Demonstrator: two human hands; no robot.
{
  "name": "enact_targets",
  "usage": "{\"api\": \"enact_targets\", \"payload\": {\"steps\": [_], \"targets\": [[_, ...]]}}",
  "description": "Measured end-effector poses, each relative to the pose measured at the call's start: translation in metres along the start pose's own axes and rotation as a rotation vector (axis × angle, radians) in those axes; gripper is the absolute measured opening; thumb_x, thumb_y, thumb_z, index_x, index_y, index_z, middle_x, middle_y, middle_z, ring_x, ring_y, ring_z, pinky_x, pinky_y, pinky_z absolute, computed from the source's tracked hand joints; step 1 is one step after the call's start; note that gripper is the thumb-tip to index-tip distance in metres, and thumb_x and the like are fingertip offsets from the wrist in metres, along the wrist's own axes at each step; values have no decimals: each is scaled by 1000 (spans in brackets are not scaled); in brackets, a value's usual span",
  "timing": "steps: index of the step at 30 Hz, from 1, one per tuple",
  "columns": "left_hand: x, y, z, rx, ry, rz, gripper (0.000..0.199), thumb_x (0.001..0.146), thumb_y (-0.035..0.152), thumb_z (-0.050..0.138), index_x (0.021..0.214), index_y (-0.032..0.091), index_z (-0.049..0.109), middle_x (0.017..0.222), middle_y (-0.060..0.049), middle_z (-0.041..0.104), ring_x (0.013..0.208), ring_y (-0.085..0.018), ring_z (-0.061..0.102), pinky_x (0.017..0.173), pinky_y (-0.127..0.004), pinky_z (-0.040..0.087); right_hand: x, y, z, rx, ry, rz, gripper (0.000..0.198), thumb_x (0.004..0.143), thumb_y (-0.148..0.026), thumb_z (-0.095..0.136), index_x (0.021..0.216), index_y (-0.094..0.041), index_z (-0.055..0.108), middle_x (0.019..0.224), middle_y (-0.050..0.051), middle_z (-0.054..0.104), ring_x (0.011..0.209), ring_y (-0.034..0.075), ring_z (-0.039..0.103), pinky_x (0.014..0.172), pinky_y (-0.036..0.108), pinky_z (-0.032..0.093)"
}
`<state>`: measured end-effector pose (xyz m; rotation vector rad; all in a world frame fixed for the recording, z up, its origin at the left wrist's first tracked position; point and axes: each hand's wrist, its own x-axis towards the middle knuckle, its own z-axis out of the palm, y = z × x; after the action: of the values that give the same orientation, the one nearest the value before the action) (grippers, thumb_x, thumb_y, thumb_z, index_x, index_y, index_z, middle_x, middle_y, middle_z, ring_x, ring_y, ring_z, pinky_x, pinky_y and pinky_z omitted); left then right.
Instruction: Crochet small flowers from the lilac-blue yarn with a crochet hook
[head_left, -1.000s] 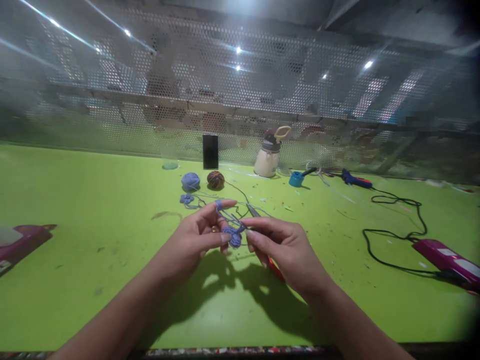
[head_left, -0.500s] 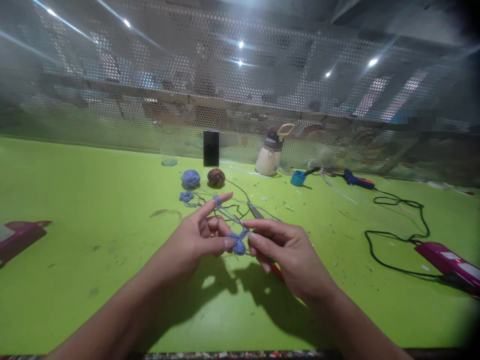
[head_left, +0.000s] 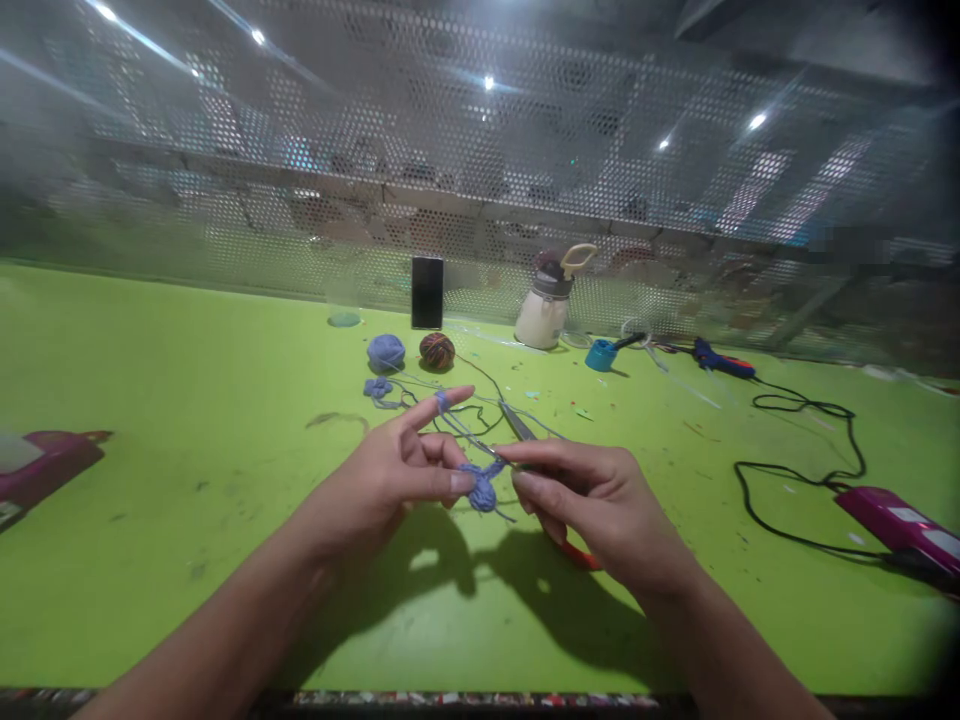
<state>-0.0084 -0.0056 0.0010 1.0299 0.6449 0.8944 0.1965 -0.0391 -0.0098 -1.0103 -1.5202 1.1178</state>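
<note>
Your left hand (head_left: 394, 470) pinches the piece (head_left: 482, 489), a small blue crochet shape, between thumb and fingers, with its index finger stretched out and yarn (head_left: 459, 425) wound round it. Your right hand (head_left: 600, 490) grips the thin hook (head_left: 492, 454) in its fingertips, the tip at the piece's upper edge. So the piece sits between your hands, above the green table (head_left: 187, 600). Just beyond lie the scissors (head_left: 517, 422), partly hidden by your right hand. Past your left hand rest a flower (head_left: 378, 387), a blue ball (head_left: 386, 353) and, just beside that, a dark ball (head_left: 437, 350). Behind them, the phone (head_left: 427, 293) and bottle (head_left: 543, 315) stand upright.
</note>
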Motion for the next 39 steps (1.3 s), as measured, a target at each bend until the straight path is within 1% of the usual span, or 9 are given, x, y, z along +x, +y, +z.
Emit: {"api": "enact_targets", "payload": {"steps": [5,10,13,15,18,22,28,35,39], "targets": [[1,2,-1,-26,-4,-13,79,64,7,84,136,14,52,70,2,64,61,-9,56,58,-20,41,-4,-4,-4,-64,-1,-91,26,83,-13,66,102,-23,80,54,-2,55,43,8,43,38,21,34],[1,3,-1,35,5,42,76,66,9,83,136,17,53,71,2,66,64,-11,58,62,-23,44,-5,-8,-7,-146,-9,-191,30,84,-10,65,103,-28,79,67,0,65,47,8,46,40,22,35],[0,3,-2,110,23,92,73,67,12,84,134,19,56,72,1,66,67,-12,59,63,-24,44,-6,-10,-9,-269,-36,-264,32,87,-9,62,106,-28,78,74,1,69,54,11,52,49,24,42],[-1,3,-3,144,18,110,69,69,14,84,132,21,58,74,1,67,69,-13,60,64,-24,45,-6,-12,-12,-368,-76,-311,34,88,-7,59,109,-28,76,75,0,69,60,12,56,55,25,44],[-2,3,-4,172,12,120,64,71,14,83,130,24,60,75,3,67,71,-11,61,68,-24,47,-6,-17,-17,-485,-143,-353,34,91,-7,55,112,-26,74,72,-1,66,60,11,55,57,25,42],[-3,3,-3,172,11,119,58,73,14,82,127,24,63,76,3,66,71,-11,62,71,-24,49,-7,-23,-21,-631,-209,-377,37,91,-6,50,115,-22,72,66,-1,61,60,13,52,56,26,38],[-3,2,-3,183,21,121,54,74,16,81,125,22,64,77,1,66,72,-13,62,70,-26,50,-11,-27,-19,-769,-246,-347,42,90,-4,48,122,-23,68,73,2,62,65,15,53,57,25,38],[-2,2,0,245,37,160,51,75,13,79,123,21,64,75,3,65,70,-11,62,68,-23,51,-13,-24,-15,-887,-227,-376,43,90,-4,45,122,-20,67,74,5,62,64,16,53,56,26,36],[-2,2,2,320,59,169,50,76,15,77,123,19,62,75,3,64,70,-12,63,70,-25,52,-13,-24,-12,-968,-205,-387,45,87,-2,44,121,-20,68,75,5,62,63,17,54,56,27,37]]}}
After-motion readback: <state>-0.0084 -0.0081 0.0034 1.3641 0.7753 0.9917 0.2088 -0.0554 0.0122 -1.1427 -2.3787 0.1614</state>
